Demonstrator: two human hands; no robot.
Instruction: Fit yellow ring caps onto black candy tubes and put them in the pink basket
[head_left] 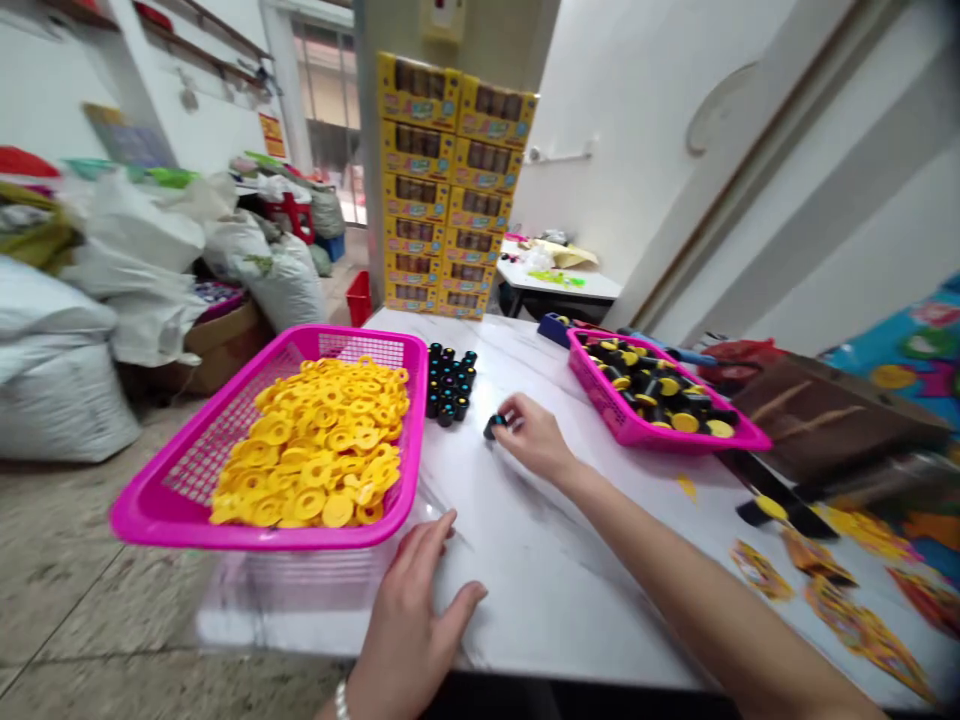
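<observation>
1. Right hand (534,435): fingers pinching one black tube (493,428), centre of bench (532,570).
2. Left hand (420,590), 7 o'clock: fingers spread, empty.
3. Apparently done: grouped tubes (448,385), 10 o'clock.
4. Apparently pending: heaped yellow rings (322,440), 9 o'clock; yellow-ended tubes (649,390), 3 o'clock, unclear.

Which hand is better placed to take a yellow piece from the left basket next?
Probably the left hand: it looks free and is close to the pink basket of yellow pieces. The right hand is farther off, holding a small black piece.

We looked forward and down from our head across the table (540,590), left hand (411,610) nearer than right hand (534,437).
</observation>
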